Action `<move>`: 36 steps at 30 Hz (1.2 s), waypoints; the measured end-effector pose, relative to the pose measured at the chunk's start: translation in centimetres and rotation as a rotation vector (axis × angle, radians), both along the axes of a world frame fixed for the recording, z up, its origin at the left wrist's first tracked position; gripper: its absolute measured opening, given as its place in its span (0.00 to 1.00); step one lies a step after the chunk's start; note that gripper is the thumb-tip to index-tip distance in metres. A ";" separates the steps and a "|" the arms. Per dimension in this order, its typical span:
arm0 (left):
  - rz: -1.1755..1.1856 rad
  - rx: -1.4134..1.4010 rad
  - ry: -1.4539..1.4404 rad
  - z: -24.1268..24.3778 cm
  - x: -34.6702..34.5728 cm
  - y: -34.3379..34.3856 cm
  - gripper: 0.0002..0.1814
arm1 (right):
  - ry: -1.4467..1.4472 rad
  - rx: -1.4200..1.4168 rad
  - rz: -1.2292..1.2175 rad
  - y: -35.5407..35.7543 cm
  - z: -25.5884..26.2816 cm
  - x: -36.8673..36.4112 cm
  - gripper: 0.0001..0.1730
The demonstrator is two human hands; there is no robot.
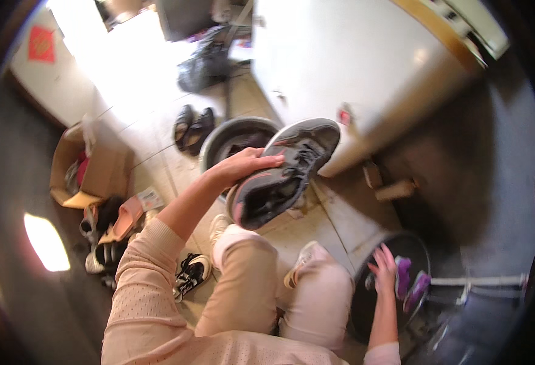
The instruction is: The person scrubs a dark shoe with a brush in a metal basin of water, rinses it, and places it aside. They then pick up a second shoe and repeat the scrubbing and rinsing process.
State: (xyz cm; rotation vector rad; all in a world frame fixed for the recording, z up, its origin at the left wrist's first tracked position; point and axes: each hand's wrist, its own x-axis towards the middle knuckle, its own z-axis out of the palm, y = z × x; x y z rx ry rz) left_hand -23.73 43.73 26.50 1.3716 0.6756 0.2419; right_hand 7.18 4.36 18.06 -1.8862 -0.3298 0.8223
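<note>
My left hand (244, 166) holds a dark grey sneaker (320, 134) with pink trim and black laces by its side. The shoe's opening faces up toward me, and its toe points away to the right. Beneath and behind it stands a round grey basin (249, 121) with dark contents I cannot make out. My right hand (384, 264) is low on the right with its fingers apart, and nothing shows in it. Close beside that hand is a pair of purple shoes (410, 283). Both lie over a dark round surface (363, 315), whose kind is unclear.
Black shoes (193, 127) lie beyond the basin. A cardboard box (107, 164), pink slides (128, 216) and several other shoes crowd the left. A black-and-white sneaker (192, 276) rests by my left leg. A white door-like panel (340, 59) rises ahead; a white rod (477, 280) extends right.
</note>
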 end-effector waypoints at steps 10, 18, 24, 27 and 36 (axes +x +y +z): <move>-0.265 -0.216 -0.251 -4.7 22.6 -20.7 0.36 | 0.181 0.600 -0.195 0.9 4.7 -4.0 0.37; -0.157 -0.205 0.200 -10.2 19.5 -17.1 0.28 | -0.058 0.319 -0.488 -9.1 -4.7 -3.4 0.34; -0.176 0.120 0.151 -9.8 20.1 -16.1 0.24 | -0.472 0.075 -0.368 -11.0 -6.1 -1.8 0.33; -0.473 0.776 0.407 -9.7 19.1 -17.2 0.24 | -0.504 0.084 -0.381 -10.9 -5.3 -1.1 0.33; -0.719 1.061 0.605 -8.0 17.1 -17.0 0.30 | -0.580 0.134 -0.387 -10.1 -2.5 -1.0 0.31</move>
